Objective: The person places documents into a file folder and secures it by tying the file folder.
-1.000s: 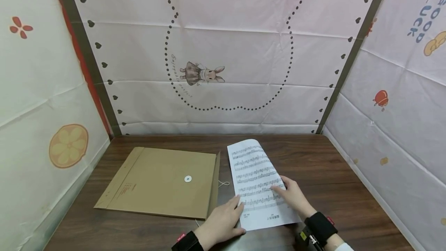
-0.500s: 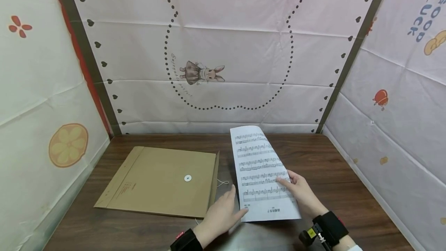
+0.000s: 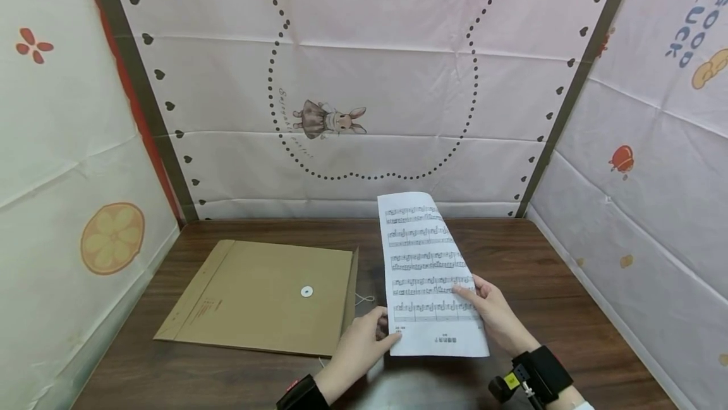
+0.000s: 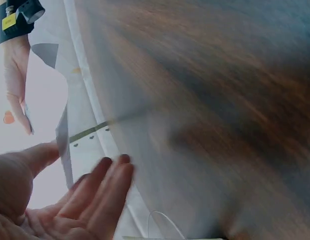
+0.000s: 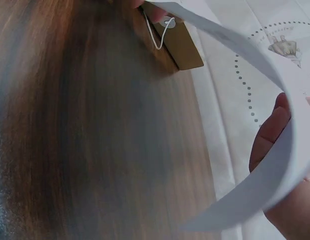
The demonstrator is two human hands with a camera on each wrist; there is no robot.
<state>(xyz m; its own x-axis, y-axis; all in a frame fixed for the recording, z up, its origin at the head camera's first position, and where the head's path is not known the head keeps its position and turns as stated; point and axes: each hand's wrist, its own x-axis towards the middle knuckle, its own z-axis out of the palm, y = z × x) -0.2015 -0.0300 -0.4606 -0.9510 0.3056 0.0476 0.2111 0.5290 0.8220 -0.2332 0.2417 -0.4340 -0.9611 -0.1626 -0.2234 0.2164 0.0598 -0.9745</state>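
Note:
A white page of sheet music (image 3: 423, 258) is held up off the wooden table, its body bowed, with printed staves facing the head camera. My right hand (image 3: 496, 314) pinches its right edge, thumb in front and fingers behind, as the right wrist view also shows. At the lower left edge, my left hand (image 3: 359, 342) has its thumb on the front and its fingers behind the paper. In the left wrist view those fingers (image 4: 102, 195) lie fairly straight, with the page edge between them and the thumb.
A brown kraft document envelope (image 3: 256, 296) lies flat on the table (image 3: 540, 271) to the left, with a white button (image 3: 307, 292) and a loose string (image 3: 364, 299) at its right side. Printed cloth walls (image 3: 375, 81) stand around the table.
The sheet music has risen off the table and become more upright. My right hand moved slightly right with it; my left hand came off the page, then took its lower left edge.

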